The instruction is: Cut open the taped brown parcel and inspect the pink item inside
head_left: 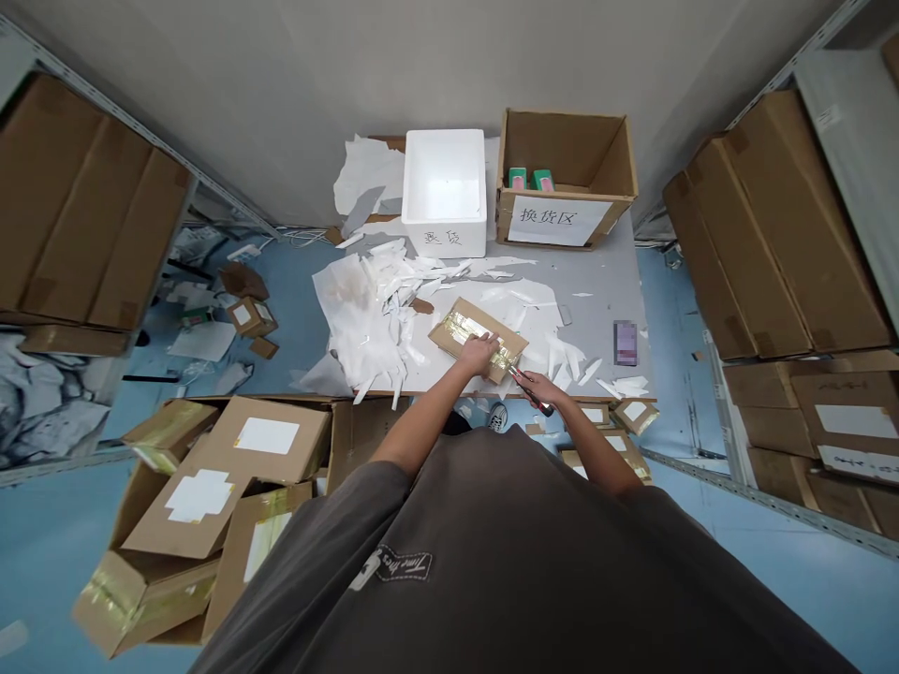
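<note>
A flat cardboard package with shiny yellowish tape and a white label lies tilted near the front edge of the grey table. My left hand rests on its top, fingers spread over the tape. On the right, my right hand is wrapped round a red and black box cutter, whose metal tip is at the package's right corner. Torn white paper scraps surround the package on its left and back.
Behind stand a white foam box and an open carton holding two green boxes. A phone lies at the right. Taped parcels fill a large carton at lower left; loaded shelves flank both sides.
</note>
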The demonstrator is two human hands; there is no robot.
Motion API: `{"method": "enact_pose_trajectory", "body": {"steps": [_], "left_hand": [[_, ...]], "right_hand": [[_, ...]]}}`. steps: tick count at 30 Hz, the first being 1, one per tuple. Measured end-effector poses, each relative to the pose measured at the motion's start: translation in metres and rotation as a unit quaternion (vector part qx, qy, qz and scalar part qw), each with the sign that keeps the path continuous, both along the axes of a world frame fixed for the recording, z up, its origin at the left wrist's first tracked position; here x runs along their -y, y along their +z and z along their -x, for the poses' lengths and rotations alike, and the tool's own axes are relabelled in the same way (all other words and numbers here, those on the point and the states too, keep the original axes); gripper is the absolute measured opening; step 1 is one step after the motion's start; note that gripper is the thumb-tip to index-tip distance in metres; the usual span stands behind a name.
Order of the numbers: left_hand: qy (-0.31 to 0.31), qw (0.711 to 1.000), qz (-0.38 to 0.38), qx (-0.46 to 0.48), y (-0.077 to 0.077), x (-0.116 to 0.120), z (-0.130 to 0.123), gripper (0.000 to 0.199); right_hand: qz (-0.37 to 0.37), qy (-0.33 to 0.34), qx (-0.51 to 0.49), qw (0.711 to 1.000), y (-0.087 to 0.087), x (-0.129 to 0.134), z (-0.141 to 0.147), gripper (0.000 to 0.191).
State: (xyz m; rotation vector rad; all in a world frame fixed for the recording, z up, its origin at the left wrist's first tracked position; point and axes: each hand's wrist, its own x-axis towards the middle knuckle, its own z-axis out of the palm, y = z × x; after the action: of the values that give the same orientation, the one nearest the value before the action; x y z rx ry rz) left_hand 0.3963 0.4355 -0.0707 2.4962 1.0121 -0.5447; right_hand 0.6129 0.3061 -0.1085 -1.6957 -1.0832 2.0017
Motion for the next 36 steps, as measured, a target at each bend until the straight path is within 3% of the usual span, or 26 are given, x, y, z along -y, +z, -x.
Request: {"method": "enact_pose_trajectory", "body": {"steps": [6,12,18,22,23,25,27,29,36], "left_hand": [[0.006,1.0,-0.016,0.01,0.004,0.001,0.004,0.098],[0.003,1.0,-0.006,0.011,-0.003,0.0,0.007,0.094],[0.025,0.999,0.002,0.047,-0.009,0.007,0.015,0.109],[0.071,0.995,-0.004,0.073,-0.012,0.003,0.017,0.071],[0.083,0.994,-0.02,0.072,-0.014,-0.001,0.015,0.067],[0.095,0.993,-0.043,0.055,-0.02,-0.01,0.01,0.083],[0.092,0.995,-0.035,0.029,-0.027,-0.021,0.006,0.11],[0.085,0.996,-0.014,0.011,-0.034,-0.029,0.004,0.123],[0.07,0.992,-0.08,0.065,-0.048,-0.022,0.017,0.078]], "right_hand": [[-0.006,-0.018,-0.016,1.0,0.0,-0.001,-0.001,0.055],[0.001,-0.018,-0.03,0.999,-0.003,0.008,-0.003,0.055],[0.003,-0.039,-0.024,0.999,-0.004,0.028,-0.016,0.056],[-0.003,-0.086,0.004,0.996,-0.004,0.043,-0.034,0.06],[-0.008,-0.095,0.005,0.995,-0.004,0.045,-0.035,0.06],[-0.021,-0.099,0.014,0.995,-0.004,0.047,-0.032,0.058],[-0.047,-0.084,0.039,0.995,-0.003,0.045,-0.025,0.055],[-0.087,-0.055,0.086,0.991,-0.001,0.042,-0.018,0.054],[-0.212,0.066,0.279,0.934,0.01,0.027,-0.008,0.05]]}}
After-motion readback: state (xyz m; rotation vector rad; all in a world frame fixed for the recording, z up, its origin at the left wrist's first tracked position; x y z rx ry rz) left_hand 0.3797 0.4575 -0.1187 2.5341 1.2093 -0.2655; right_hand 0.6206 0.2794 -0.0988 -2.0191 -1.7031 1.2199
